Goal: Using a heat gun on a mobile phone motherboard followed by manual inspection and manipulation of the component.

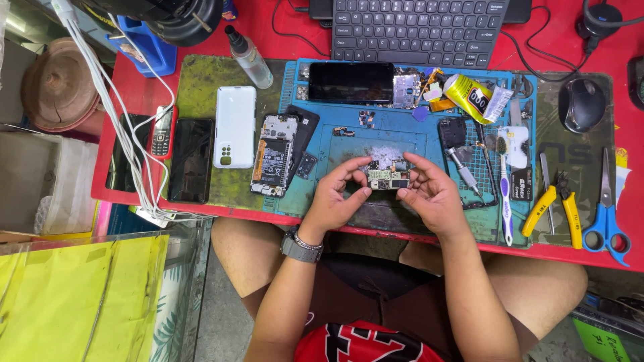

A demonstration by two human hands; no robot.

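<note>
Circuit board [388, 177]: small, green and metal, held between both hands just above the blue work mat [315, 194], near its front edge.
Left hand [333, 199]: fingers pinched on the board's left end (a grey watch sits on that wrist).
Right hand [431, 194]: fingertips closed on the board's right end.
Opened phone [273, 155]: back off, battery showing, lying left of the hands.
White phone cover [235, 126]: further left on the bench.
Toothbrush [504, 188]: right of the right hand.
Yellow-handled pliers [556, 201]: beside blue scissors [606, 218].
</note>
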